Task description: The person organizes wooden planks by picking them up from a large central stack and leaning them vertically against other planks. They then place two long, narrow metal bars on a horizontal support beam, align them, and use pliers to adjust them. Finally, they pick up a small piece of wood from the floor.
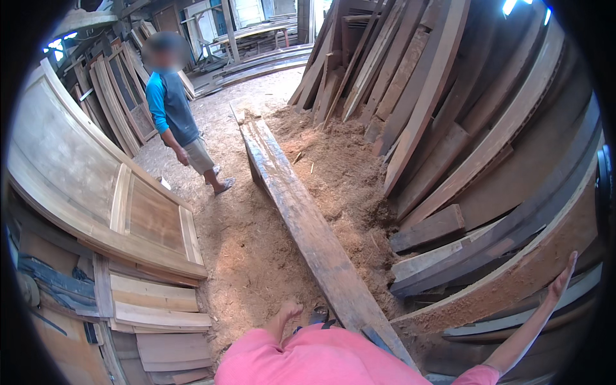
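Note:
My right hand (563, 277) reaches out to the right, fingers stretched, against a long rough plank (491, 285) that leans on edge among other boards. Its palm side is toward the plank, and no grip around the wood shows. My left hand (290, 312) hangs low in front of my pink shirt (321, 353), above the sawdust floor and left of the bench plank. I see nothing in it, and its finger pose is too small to read. A long, worn bench plank (308, 228) runs from beside my body away toward the far middle, with shavings on its far end.
Many boards (410, 83) lean along the right side. At left, a large panelled wooden door (70, 154) lies over stacked planks (160, 314). Another person (176, 106) stands beyond the door. Sawdust (244, 256) covers the floor. Farther back is a wooden table (253, 40).

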A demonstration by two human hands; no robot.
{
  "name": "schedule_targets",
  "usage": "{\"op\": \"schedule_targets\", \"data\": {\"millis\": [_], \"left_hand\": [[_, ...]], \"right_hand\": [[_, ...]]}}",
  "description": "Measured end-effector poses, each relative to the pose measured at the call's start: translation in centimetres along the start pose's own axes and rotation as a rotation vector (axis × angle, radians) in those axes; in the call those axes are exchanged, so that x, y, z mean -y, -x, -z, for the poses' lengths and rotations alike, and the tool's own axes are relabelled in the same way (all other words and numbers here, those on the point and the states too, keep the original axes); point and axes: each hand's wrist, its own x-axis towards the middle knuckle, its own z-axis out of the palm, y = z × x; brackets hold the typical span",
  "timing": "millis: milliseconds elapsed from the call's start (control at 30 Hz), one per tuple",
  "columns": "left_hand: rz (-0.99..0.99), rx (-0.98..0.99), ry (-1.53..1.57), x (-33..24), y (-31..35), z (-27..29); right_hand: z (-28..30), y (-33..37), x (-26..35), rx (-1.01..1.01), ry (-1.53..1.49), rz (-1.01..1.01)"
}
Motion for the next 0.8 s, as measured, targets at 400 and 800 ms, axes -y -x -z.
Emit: {"op": "schedule_targets", "data": {"millis": [400, 800], "left_hand": [[-0.084, -0.457, 0.553, -15.3, -3.6, 0.6], [-1.044, 0.134, -0.321, -9.7, -3.9, -3.0]], "right_hand": [[2.8, 5.3, 3.7, -0.112, -0.273, 0.081], [-6.6, 6.5, 9.8, -0.332, -0.377, -0.147]]}}
